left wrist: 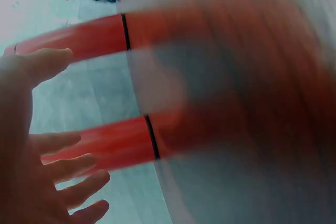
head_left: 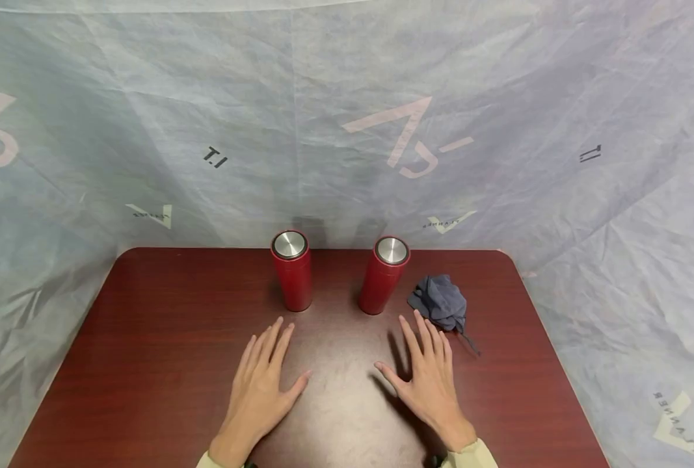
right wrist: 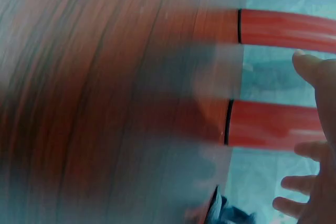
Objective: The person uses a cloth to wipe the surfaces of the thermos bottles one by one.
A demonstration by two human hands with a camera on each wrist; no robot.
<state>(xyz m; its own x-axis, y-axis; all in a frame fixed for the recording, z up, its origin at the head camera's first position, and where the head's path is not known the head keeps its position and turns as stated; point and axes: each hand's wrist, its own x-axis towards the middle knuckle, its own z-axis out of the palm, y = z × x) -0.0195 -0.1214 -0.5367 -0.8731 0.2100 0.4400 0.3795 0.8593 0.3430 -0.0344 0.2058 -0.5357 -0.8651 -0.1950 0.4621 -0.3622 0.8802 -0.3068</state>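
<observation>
Two red vacuum flasks with silver-topped lids stand upright toward the back of the table: the left flask and the right flask. My left hand hovers or rests in front of the left flask, fingers straight and spread, holding nothing. Fingers outstretched too, my right hand is in front of the right flask and casts a shadow on the table; it holds nothing. Just beyond its fingertips lies a crumpled dark grey cloth pouch with a cord. Both wrist views show the flasks apart from the fingers.
The dark red wooden table has rounded back corners. Behind it and along both sides hangs a pale grey printed sheet, close to the table's back edge. A cord trails from the pouch toward the right front.
</observation>
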